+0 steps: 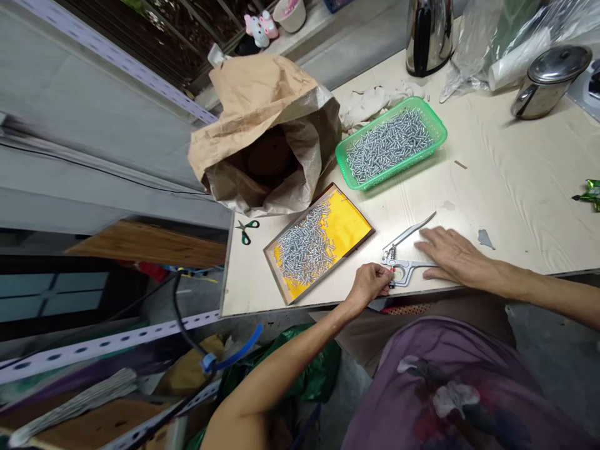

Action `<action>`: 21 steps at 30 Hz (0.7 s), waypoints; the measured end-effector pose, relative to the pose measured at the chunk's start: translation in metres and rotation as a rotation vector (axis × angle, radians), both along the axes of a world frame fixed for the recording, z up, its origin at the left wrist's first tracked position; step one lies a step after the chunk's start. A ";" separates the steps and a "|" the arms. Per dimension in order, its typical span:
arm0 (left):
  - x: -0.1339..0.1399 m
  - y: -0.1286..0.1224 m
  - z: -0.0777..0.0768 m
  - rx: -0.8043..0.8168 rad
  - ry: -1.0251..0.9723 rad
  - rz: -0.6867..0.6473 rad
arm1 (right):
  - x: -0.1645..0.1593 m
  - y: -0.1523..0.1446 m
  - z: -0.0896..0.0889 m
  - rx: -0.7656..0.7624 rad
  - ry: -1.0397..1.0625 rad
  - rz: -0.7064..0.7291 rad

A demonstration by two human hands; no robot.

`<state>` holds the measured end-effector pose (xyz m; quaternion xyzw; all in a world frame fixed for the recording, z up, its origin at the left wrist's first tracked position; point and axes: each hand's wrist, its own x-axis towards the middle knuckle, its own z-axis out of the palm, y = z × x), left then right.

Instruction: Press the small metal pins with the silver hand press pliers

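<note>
The pliers [412, 264] are being flanked by the left hand [369, 282], pinched, its hold unclear, and the spread right hand [447, 253]

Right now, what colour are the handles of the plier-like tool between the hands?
The handles are silver-grey, best seen in the head view.

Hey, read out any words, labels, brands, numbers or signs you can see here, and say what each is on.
No text can be read here.
Green wrapper at the right edge: any print is too small to read.
Silver pliers: no legible marking.
</note>
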<state>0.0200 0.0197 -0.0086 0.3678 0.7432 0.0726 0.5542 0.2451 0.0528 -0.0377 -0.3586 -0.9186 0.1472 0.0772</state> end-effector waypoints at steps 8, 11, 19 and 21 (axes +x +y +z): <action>0.001 -0.002 0.002 0.006 -0.001 0.010 | 0.000 0.032 0.001 0.069 -0.106 -0.001; 0.001 -0.003 -0.001 0.016 -0.016 0.033 | -0.001 0.030 0.004 0.081 -0.111 0.008; -0.005 -0.011 -0.004 0.087 0.117 -0.144 | -0.002 0.021 0.015 0.017 -0.108 0.012; -0.003 -0.015 -0.003 0.328 0.274 -0.327 | -0.003 0.018 0.016 0.027 -0.121 0.030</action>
